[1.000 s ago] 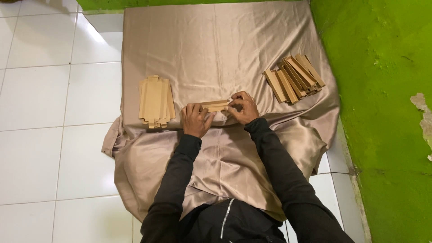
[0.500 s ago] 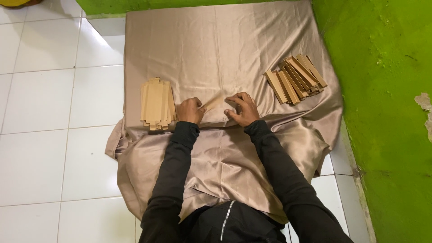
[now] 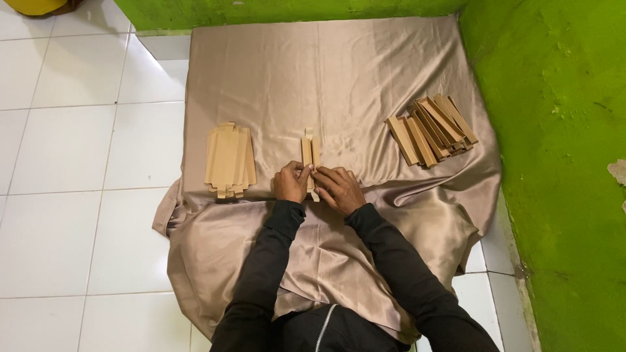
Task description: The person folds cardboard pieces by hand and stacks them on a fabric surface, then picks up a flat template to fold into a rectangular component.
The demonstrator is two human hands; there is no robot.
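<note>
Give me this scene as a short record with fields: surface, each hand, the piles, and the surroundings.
surface: tan satin cloth spread on white tiled floor
left hand: grips near end of narrow cardboard piece
right hand: on the same piece, beside the left
left pile: flat cardboard stack, squared up
right pile: folded cardboard strips, fanned loosely
surroundings: green wall at right and behind

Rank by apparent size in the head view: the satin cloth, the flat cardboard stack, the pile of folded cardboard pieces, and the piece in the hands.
1. Satin cloth.
2-3. Flat cardboard stack and pile of folded cardboard pieces: too alike to rank.
4. Folded cardboard piece.
</note>
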